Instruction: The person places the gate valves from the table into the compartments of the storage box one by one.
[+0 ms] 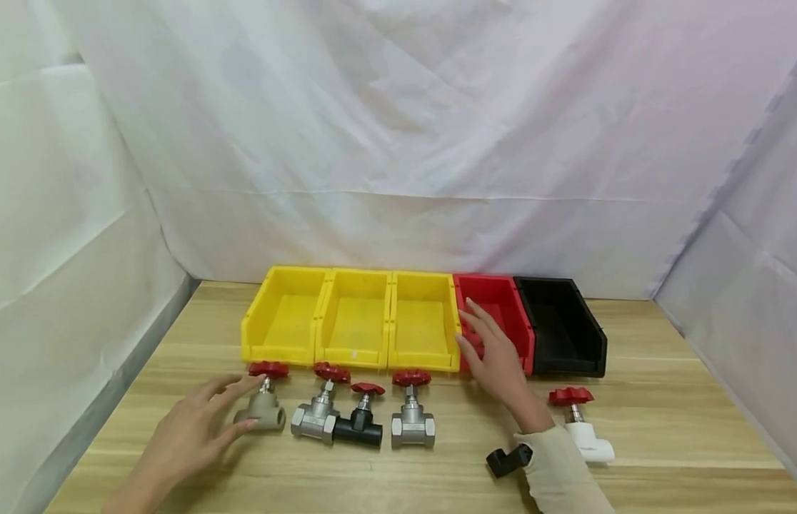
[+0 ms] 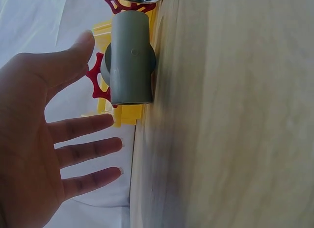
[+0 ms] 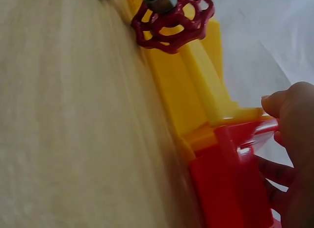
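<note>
L hand [image 1: 189, 428]: released, fingers spread, nothing gripped. Grey valve [image 1: 262, 410] is just off its fingertips, on the table [image 1: 386, 489], red wheel [image 1: 268, 369] up; thumb is nr the pipe body, index nr the wheel (can't tell if either actually touches).

R hand [image 1: 498, 368]: also loose, fingers extended, no grip seen, over the near part of the red bin [image 1: 525, 350], thumb by the edge it shares w/ the yellow bin [image 1: 424, 362]. Black bin [image 1: 575, 368] is just right of that hand; 2 more yellow bins run on to its left, same row.

Btwn the hands, going right from the grey valve: a steel valve [image 1: 316, 420], a black valve [image 1: 360, 431] close up against it, then a 2nd steel valve [image 1: 413, 427] a bit apart, all w/ red wheels up. Black fitting [image 1: 501, 462] lies behind R hand, by the sleeve [image 1: 562, 471] (partly hidden there, maybe). White valve [image 1: 588, 444], red wheel too, is on the sleeve's far side, to the right.
</note>
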### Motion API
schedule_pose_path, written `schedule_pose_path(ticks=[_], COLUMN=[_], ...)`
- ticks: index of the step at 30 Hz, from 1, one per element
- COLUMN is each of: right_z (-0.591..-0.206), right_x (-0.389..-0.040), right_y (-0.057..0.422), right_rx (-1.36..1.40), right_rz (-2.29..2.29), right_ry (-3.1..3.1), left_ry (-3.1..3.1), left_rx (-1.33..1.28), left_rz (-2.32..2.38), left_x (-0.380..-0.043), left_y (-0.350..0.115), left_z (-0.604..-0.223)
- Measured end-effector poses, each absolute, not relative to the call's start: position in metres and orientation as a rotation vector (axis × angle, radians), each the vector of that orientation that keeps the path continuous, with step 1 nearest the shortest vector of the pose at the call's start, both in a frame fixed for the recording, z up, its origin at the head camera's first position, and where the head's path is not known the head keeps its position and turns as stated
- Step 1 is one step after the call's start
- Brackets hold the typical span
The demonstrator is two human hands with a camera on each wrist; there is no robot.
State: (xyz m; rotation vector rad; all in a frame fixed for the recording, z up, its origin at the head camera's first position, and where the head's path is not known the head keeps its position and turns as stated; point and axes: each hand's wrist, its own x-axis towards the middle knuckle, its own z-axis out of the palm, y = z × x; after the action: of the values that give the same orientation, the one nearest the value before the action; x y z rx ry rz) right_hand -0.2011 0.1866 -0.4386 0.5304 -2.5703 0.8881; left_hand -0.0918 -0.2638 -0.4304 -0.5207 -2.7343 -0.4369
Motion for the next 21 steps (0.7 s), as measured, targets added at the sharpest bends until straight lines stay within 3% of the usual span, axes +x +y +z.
schedule_pose_path(ticks=[21], right_z=[-0.455], right_x=[-0.207], right_y=[0.192], right_rx=[0.565], right_rz=[0.876], right_ry=[-2.639], left_ry=[-2.816], left_rx=[-0.542], left_rz=[-0.591], left_x=[-0.093], left_y=[-0.258], left_z=[-0.435])
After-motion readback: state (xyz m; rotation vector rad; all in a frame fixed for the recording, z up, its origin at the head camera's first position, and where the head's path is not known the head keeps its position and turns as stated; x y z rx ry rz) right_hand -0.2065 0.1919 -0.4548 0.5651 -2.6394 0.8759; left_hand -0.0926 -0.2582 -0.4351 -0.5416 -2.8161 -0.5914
